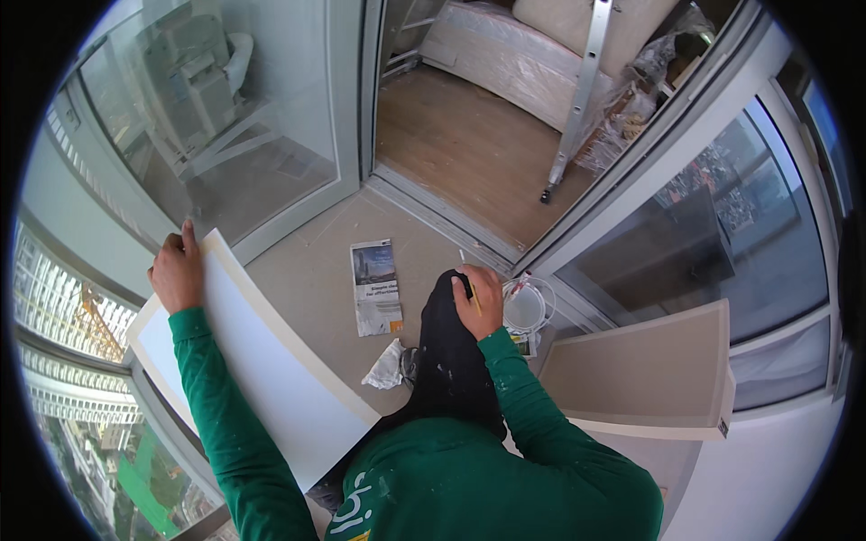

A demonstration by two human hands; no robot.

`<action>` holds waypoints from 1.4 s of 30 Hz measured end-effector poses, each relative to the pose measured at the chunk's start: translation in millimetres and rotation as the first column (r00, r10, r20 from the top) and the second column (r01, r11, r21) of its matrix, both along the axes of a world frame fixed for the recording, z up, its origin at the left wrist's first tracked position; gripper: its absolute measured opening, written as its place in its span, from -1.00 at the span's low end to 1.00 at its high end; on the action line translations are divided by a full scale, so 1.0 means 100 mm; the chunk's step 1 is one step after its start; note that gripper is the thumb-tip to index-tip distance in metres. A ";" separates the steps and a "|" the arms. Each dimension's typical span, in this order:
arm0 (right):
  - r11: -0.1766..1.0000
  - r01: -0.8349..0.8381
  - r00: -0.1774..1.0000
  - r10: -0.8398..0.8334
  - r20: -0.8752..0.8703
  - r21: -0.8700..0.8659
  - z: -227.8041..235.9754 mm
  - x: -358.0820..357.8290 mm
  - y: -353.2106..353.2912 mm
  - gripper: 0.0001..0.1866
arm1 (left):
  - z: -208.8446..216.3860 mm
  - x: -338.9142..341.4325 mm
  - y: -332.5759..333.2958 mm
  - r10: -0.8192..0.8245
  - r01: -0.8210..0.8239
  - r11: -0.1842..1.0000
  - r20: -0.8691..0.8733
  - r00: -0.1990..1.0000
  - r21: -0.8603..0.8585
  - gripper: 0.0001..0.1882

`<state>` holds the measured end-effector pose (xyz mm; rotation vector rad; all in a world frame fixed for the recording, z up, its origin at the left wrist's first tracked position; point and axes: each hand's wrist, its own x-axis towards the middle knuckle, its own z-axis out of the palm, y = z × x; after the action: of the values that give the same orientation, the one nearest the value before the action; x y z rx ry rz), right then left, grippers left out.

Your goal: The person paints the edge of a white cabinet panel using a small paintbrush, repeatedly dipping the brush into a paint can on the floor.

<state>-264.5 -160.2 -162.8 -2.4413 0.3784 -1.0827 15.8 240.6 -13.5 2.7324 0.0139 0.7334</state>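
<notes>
My left hand [178,270] grips the far corner of a white panel [262,361] with cream edges, the thumb pointing up. The panel slants across my left side and its near end reaches my lap. On my right knee rests my right hand [480,302], its fingers closed round a thin yellow-handled paintbrush [475,294]. A pale end of the brush pokes out beyond the fingers; its tip is too small to make out. Just right of that hand stands a small white paint bucket [525,305], its contents unclear.
A folded newspaper sheet [375,287] lies on the tiled floor, ahead of a paint-marked shoe [388,365]. To my right leans a beige panel [640,370] with a raised rim. Beyond the sliding-door track [442,216] stand a ladder [577,99] and plastic-wrapped furniture [505,63].
</notes>
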 end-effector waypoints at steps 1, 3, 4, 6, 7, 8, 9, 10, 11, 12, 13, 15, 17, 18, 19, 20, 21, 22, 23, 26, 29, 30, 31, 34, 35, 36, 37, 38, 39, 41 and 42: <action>1.000 0.001 0.999 -0.002 0.044 0.005 0.02 -0.05 -0.01 -0.78 | -0.07 0.05 0.03 -0.017 0.016 1.000 0.013 1.000 0.015 -0.35; 0.999 -0.009 0.994 0.005 0.107 0.034 0.10 -0.15 0.00 -0.83 | -0.13 0.10 0.11 -0.033 0.034 0.999 -0.007 0.999 0.038 -0.32; 0.997 0.022 0.990 -0.032 0.138 0.076 0.06 -0.24 -0.01 -0.85 | -0.18 0.12 0.09 -0.049 0.050 0.998 -0.028 0.998 0.034 -0.31; 0.980 0.011 0.976 -0.055 0.213 0.200 0.09 -0.27 0.01 -0.85 | -0.13 0.14 0.26 -0.043 0.045 0.998 -0.063 0.997 0.036 -0.30; 0.957 0.009 0.963 -0.086 0.255 0.289 0.08 -0.32 0.00 -0.83 | -0.17 0.18 0.28 -0.065 0.065 0.998 -0.040 0.997 0.012 -0.30; 0.910 0.013 0.956 -0.132 0.261 0.414 0.02 -0.43 -0.06 -0.79 | -0.19 0.21 0.26 -0.097 0.098 0.995 -0.033 0.995 0.018 -0.31; 0.848 0.007 0.949 -0.173 0.264 0.530 -0.06 -0.53 -0.17 -0.74 | -0.21 0.23 0.25 -0.124 0.125 0.992 -0.026 0.992 0.023 -0.31; 0.776 0.009 0.941 -0.220 0.258 0.631 -0.14 -0.66 -0.30 -0.70 | -0.26 0.23 0.18 -0.147 0.148 0.989 -0.031 0.989 0.018 -0.32; 0.716 0.007 0.923 -0.273 0.271 0.698 -0.18 -0.75 -0.41 -0.72 | -0.27 0.22 0.17 -0.158 0.159 0.987 -0.031 0.987 0.014 -0.32; 0.653 -0.002 0.904 -0.323 0.280 0.757 -0.22 -0.84 -0.54 -0.73 | -0.26 0.23 0.14 -0.167 0.167 0.986 -0.031 0.986 0.009 -0.33; 0.581 -0.021 0.885 -0.368 0.285 0.814 -0.23 -0.90 -0.63 -0.75 | -0.25 0.25 0.13 -0.171 0.171 0.985 -0.045 0.984 0.012 -0.32; 0.530 -0.014 0.864 -0.420 0.278 0.848 -0.23 -0.98 -0.78 -0.79 | -0.26 0.26 0.21 -0.160 0.164 0.986 -0.082 0.984 0.042 -0.32; 0.485 0.039 0.875 -0.440 0.204 0.874 -0.33 -1.09 -0.98 -0.85 | -0.30 0.32 0.30 -0.171 0.177 0.982 -0.087 0.981 0.066 -0.31; 0.475 0.087 0.892 -0.429 0.144 0.876 -0.41 -1.17 -1.10 -0.88 | -0.30 0.34 0.34 -0.176 0.183 0.979 -0.090 0.980 0.084 -0.30; 0.453 0.129 0.912 -0.404 0.074 0.882 -0.52 -1.23 -1.16 -0.88 | -0.27 0.34 0.37 -0.166 0.175 0.980 -0.094 0.982 0.099 -0.29; 0.452 0.167 0.929 -0.370 0.013 0.876 -0.58 -1.26 -1.28 -0.89 | -0.27 0.32 0.36 -0.154 0.162 0.982 -0.092 0.984 0.095 -0.28; 0.469 0.240 0.926 -0.373 -0.056 0.850 -0.71 -1.31 -1.42 -0.87 | -0.27 0.32 0.31 -0.151 0.159 0.984 -0.091 0.984 0.085 -0.28; 0.486 0.318 0.914 -0.385 -0.127 0.814 -0.90 -1.41 -1.56 -0.84 | -0.26 0.33 0.27 -0.171 0.181 0.981 -0.134 0.976 0.072 -0.25; 0.504 0.384 0.902 -0.386 -0.196 0.774 -0.99 -1.40 -1.65 -0.82 | -0.26 0.32 0.28 -0.156 0.170 0.982 -0.156 0.975 0.078 -0.25; 0.559 0.521 0.853 -0.310 -0.420 0.646 -1.20 -1.24 -1.83 -0.83 | -0.25 0.25 0.35 -0.094 0.119 0.988 -0.222 0.971 0.103 -0.24; 0.555 0.606 0.737 -0.121 -0.665 0.570 -1.44 -1.06 -2.01 -0.79 | -0.23 0.20 0.46 -0.023 0.060 0.990 -0.268 0.963 0.130 -0.23; 0.573 0.616 0.688 -0.058 -0.723 0.541 -1.55 -1.01 -2.11 -0.76 | -0.25 0.23 0.52 -0.009 0.048 0.989 -0.272 0.962 0.137 -0.23; 0.587 0.631 0.630 -0.006 -0.776 0.508 -1.76 -1.05 -2.26 -0.73 | -0.27 0.29 0.53 -0.009 0.050 0.989 -0.279 0.960 0.140 -0.23; 0.798 0.478 0.393 0.180 -0.902 0.368 -2.13 -0.84 -2.51 -0.70 | -0.32 0.29 0.73 0.028 0.010 0.990 -0.257 0.966 0.142 -0.24; 0.870 0.377 0.293 0.214 -0.932 0.318 -2.23 -0.81 -2.58 -0.69 | -0.33 0.28 0.74 0.032 0.001 0.991 -0.243 0.970 0.136 -0.24; 0.845 0.416 0.327 0.205 -0.922 0.335 -2.34 -0.79 -2.62 -0.69 | -0.31 0.26 0.74 0.033 0.001 0.992 -0.269 0.963 0.125 -0.25; 0.822 0.448 0.360 0.194 -0.912 0.352 -2.41 -0.76 -2.64 -0.69 | -0.32 0.27 0.80 0.038 -0.003 0.992 -0.272 0.962 0.126 -0.26; 0.767 0.523 0.391 0.171 -0.904 0.371 -2.48 -0.75 -2.66 -0.69 | -0.35 0.30 0.88 0.039 -0.004 0.992 -0.275 0.961 0.127 -0.26; 0.703 0.594 0.423 0.141 -0.895 0.391 -2.53 -0.77 -2.67 -0.68 | -0.36 0.33 0.92 0.038 -0.003 0.992 -0.280 0.959 0.126 -0.27; 0.483 0.754 0.465 0.086 -0.881 0.445 -2.48 -0.57 -2.48 -0.66 | -0.33 0.26 1.01 0.059 -0.032 0.995 -0.294 0.954 0.095 -0.27; 0.478 0.753 0.473 0.087 -0.877 0.453 -2.46 -0.53 -2.42 -0.66 | -0.36 0.25 1.09 0.059 -0.039 0.996 -0.266 0.962 0.079 -0.27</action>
<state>-317.0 -402.6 -408.4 -1.7350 1.4644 0.3350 40.5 349.5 -49.6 2.8897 0.1173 0.3769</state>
